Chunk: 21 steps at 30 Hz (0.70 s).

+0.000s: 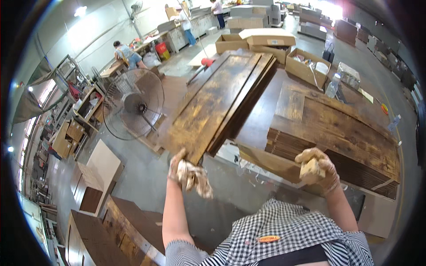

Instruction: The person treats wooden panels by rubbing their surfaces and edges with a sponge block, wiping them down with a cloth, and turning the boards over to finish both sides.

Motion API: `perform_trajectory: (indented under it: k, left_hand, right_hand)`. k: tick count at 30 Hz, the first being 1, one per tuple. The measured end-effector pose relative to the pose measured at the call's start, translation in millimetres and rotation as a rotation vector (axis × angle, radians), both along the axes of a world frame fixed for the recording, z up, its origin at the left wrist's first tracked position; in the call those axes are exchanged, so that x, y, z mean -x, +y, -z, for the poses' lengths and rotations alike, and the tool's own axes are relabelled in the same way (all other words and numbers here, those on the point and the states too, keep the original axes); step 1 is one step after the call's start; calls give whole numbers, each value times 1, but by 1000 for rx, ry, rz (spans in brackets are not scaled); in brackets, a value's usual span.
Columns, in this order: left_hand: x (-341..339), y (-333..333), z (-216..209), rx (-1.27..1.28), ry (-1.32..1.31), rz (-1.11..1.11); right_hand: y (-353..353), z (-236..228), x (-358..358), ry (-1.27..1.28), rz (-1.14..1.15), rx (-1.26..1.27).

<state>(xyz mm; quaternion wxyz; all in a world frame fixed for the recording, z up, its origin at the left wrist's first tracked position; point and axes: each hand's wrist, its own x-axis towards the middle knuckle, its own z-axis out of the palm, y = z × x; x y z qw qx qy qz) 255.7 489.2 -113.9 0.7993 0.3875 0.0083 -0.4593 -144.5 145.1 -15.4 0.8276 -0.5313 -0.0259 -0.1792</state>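
Observation:
My left hand point(174, 167) is closed round a crumpled white rag point(195, 178) with brown stains. Its fingertips come up to the near end of a brown wood-grain panel point(206, 104); whether they touch it I cannot tell. That panel lies on top of a stack of similar ones. In my right hand point(329, 173) is a tan, sponge-like block point(312, 171), held apart from the wood. Just beyond that hand stands a tall stack of wood-grain panels point(337, 128), the top one with a raised border.
A large round fan point(133, 104) stands left of the panels. Behind them are an open carton point(306, 66) of supplies and a clear bottle point(333, 85). More panels point(126, 221) lean at the lower left. Other people point(128, 55) work at far benches.

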Motion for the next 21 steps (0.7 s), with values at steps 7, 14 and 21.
perform_trajectory:
  k: [7, 14, 21]
  left_hand:
    - [-18, -35, 5, -525, -548, -494]
    - [-47, -34, 35, -964, -963, -349]
    - [-4, -33, -69, -464, -850, -685]
  right_hand:
    - [-52, -6, 32, -93, 228, -97]
    - [-92, 1, 31, -122, 137, -187]
    - [-129, 1, 51, -117, 349, -288]
